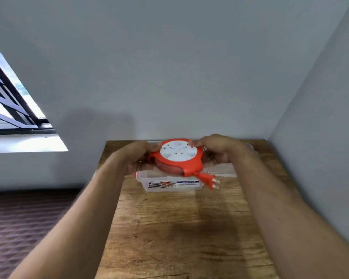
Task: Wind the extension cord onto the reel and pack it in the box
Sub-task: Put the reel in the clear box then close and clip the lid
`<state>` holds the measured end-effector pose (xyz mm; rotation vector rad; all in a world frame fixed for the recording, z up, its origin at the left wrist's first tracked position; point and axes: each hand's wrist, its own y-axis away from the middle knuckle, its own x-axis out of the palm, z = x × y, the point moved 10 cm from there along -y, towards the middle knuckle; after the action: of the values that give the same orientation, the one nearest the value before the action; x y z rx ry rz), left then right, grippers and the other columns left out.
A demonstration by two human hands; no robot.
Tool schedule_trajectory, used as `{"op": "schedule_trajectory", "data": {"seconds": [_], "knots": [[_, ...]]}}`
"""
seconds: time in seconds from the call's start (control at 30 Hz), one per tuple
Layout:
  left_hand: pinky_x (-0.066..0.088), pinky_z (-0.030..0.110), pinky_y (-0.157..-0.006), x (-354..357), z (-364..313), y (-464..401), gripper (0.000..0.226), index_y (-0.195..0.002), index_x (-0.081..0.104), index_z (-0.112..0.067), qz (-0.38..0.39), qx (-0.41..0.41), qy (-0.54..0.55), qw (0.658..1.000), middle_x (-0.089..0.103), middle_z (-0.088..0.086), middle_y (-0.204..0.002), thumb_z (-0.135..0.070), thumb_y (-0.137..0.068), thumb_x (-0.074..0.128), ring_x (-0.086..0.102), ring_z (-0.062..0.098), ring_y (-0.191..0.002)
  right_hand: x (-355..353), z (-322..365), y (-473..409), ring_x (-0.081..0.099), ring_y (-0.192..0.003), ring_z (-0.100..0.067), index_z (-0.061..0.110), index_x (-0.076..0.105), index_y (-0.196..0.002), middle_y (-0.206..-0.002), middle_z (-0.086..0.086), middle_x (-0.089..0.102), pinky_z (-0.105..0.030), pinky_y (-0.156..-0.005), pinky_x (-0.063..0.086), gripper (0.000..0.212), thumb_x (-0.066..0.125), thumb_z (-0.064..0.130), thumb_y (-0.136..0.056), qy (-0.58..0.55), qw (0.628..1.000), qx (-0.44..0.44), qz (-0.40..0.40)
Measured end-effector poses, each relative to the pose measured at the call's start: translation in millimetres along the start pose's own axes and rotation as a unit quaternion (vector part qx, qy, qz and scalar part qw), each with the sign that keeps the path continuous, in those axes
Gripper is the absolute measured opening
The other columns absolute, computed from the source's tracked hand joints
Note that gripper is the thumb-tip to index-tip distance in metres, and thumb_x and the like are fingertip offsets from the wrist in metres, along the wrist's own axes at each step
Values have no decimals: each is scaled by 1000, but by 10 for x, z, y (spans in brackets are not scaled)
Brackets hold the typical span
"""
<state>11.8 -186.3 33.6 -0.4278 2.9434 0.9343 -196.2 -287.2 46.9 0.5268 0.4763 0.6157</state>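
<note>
We hold the round orange plastic cord reel with its white socket face (pixel 177 153) flat, socket face up, just above the open clear plastic storage box with a printed label (pixel 172 183). The cord looks fully wound: orange coils show through the reel's side window, and only a short tail leaves the housing at the near right, ending in the orange three-pin plug (pixel 211 181).

Step in hand, as we judge it: winding is done and packing has begun. The reel hovers over the box mouth and is not yet seated; whether its underside touches the rim we cannot tell.

Orientation: the reel's disc axis stands roughly vertical, tilted a little toward us. The plug's long axis runs down and to the right, pins pointing outward past the box's near right corner, outside the rim.

Grip: our left hand (pixel 138 158) closes on the reel's left edge, fingers under, thumb over. Our right hand (pixel 216 151) closes on the right edge, fingertips on the top rim by the socket face.

Next move, as we judge it: lower the reel level into the box, and tuck the plug inward first, since it overhangs the wall and could catch on the rim.

The box sits at the far end of the brown wood-grain surface (pixel 179 238), near the grey wall (pixel 169 67). A clear sheet, possibly the lid (pixel 225 171), lies just right of the box.
</note>
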Motion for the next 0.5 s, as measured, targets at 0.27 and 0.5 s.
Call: {"op": "schedule_trajectory", "data": {"seconds": [0.27, 0.5], "knots": [[65, 53, -84, -244, -387, -386, 41, -117, 66, 11, -111, 53, -62, 990, 76, 26, -106, -18, -92, 78, 77, 42, -92, -87, 375, -425, 70, -84, -28, 6, 64, -122, -106, -16, 73, -40, -73, 56, 37, 71, 23, -90, -51, 978, -141, -145], [66, 40, -68, -134, -250, -548, 52, -139, 51, -16, -98, 60, -294, 949, 70, 15, -113, -26, -94, 73, 79, 30, -75, 79, 100, -663, 65, -103, -22, 10, 50, -141, -132, -11, 62, -29, -74, 56, 49, 65, 18, -95, 64, 978, -130, -153]]}}
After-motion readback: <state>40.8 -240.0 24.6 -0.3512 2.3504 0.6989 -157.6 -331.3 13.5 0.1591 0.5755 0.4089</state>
